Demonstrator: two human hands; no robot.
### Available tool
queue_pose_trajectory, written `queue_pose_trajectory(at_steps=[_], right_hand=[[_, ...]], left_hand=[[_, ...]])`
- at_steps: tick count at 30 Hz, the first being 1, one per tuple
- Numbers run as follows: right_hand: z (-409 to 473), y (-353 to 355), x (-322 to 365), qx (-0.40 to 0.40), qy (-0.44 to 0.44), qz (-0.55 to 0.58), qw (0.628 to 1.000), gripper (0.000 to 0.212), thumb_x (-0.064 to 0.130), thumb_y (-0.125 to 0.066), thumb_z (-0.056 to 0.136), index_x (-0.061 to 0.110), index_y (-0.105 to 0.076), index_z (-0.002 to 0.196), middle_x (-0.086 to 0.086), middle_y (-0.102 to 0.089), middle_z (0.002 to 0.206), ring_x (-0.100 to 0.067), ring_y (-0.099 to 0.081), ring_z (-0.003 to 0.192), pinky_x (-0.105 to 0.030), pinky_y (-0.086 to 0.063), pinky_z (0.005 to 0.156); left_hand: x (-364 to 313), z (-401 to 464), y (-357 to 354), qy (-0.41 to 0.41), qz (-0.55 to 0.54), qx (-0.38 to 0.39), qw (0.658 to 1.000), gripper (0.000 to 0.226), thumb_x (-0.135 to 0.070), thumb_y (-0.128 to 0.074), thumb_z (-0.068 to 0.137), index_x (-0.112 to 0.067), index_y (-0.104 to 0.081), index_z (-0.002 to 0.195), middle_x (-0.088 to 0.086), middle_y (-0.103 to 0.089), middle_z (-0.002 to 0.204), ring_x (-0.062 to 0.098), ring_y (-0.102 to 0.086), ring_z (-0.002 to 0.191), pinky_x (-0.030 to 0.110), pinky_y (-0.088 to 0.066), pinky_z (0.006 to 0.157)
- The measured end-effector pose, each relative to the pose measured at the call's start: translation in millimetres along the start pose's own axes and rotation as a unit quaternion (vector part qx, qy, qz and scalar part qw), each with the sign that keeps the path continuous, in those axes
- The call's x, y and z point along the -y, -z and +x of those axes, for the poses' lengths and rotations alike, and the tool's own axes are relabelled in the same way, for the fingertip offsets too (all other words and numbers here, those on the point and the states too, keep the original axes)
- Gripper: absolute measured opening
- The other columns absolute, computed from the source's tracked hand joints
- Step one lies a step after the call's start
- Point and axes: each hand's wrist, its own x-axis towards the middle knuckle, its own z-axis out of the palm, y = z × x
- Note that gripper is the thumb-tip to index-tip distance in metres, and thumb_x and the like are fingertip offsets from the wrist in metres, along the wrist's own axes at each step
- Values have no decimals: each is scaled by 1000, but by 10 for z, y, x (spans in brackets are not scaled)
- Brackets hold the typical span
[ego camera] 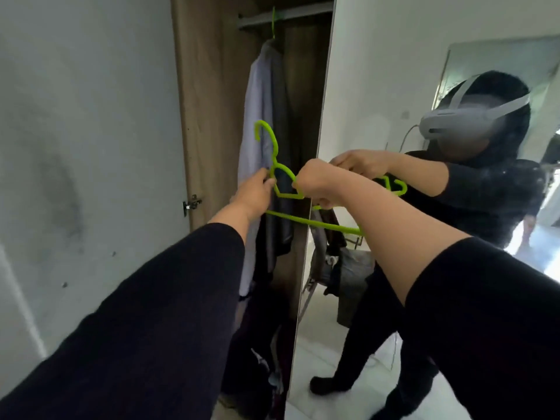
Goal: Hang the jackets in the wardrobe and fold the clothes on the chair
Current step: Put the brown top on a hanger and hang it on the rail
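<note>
Fingers of the left hand (256,192) pinch the green hanger (283,189) just below its hook, while the right hand (315,184) is clenched around the hanger's shoulder. It is held before the open wardrobe (212,101), where a pale jacket (257,116) hangs from the rail (288,15) beside the mirror door (424,71).

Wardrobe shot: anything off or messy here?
Mostly fine. The green hanger is bare, gripped by the left hand and right hand, no jacket on it. Clothes lie in a loose heap on the wardrobe floor below the hanging garments.
</note>
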Motion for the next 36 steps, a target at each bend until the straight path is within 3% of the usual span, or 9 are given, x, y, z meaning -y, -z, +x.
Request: queue_pose_trajectory(at_steps=[2, 4, 7, 11, 15, 21, 25, 30, 36], right_hand=[[-57, -1, -53, 36, 26, -49, 998, 31, 6, -43, 90, -2, -58, 116, -9, -51, 70, -20, -43, 52, -17, -35, 27], [-171, -50, -49, 45, 35, -48, 997, 28, 10, -43, 89, -3, -61, 106, -17, -60, 83, -25, -46, 53, -22, -37, 37], [-407, -154, 55, 19, 56, -42, 997, 35, 36, -38, 100, 7, -56, 93, -10, -51, 88, -26, -48, 67, -28, -43, 61], [-665, -426, 288, 51, 70, 16, 996, 58, 57, -35, 95, 5, -60, 97, -16, -58, 83, -34, -62, 76, -41, -58, 69], [-989, -863, 715, 94, 121, 75, 985, 58, 56, -35, 95, 12, -64, 71, -12, -61, 76, -23, -58, 57, -34, -53, 62], [-1655, -1638, 1453, 279, 148, 204, 927, 59, 61, -34, 93, 14, -67, 80, -4, -62, 77, -20, -61, 64, -30, -49, 66], [-2242, -2161, 2097, 297, 217, 219, 904, 56, 61, -43, 90, 14, -68, 74, -3, -62, 66, -17, -57, 63, -27, -44, 64], [-2903, -2628, 2808, 265, 262, 260, 891, 45, 47, -54, 90, 14, -57, 61, 0, -46, 53, -17, -45, 44, -25, -42, 44], [-3321, -3121, 3370, 242, 317, 187, 898, 43, 40, -50, 91, 15, -47, 55, -1, -48, 56, -27, -52, 61, -30, -41, 62]], left_hand=[[29, -215, 173, 12, 34, 5, 999, 28, -31, -35, 101, -12, -51, 115, 20, -59, 117, 38, -54, 107, 42, -44, 90], [80, -425, 330, 16, 54, 6, 998, 25, -33, -34, 101, -13, -50, 104, 18, -60, 110, 37, -56, 101, 44, -45, 88], [162, -798, 585, 3, 88, -16, 996, 23, -31, -33, 101, -15, -47, 95, 15, -61, 99, 36, -56, 93, 47, -46, 84], [311, -1372, 994, 13, 149, -24, 988, 26, -34, -30, 102, -13, -47, 102, 18, -60, 100, 37, -56, 92, 45, -46, 79], [484, -2102, 1474, 31, 227, -44, 972, 29, -36, -28, 102, -17, -48, 112, 16, -61, 110, 35, -56, 103, 42, -42, 82], [849, -3390, 2321, 146, 246, -21, 958, 26, -35, -29, 102, -21, -48, 112, 7, -58, 98, 32, -55, 103, 41, -38, 83], [1048, -4246, 2892, 212, 272, -22, 938, 25, -35, -29, 102, -22, -48, 113, 6, -59, 101, 30, -55, 101, 41, -38, 84], [1279, -5125, 3343, 277, 231, -45, 932, 20, -33, -31, 102, -20, -46, 105, 2, -53, 88, 31, -55, 94, 45, -44, 86], [1571, -5715, 3747, 356, 210, -104, 904, 15, -35, -34, 100, -26, -45, 94, -1, -56, 94, 24, -55, 94, 46, -45, 90]])
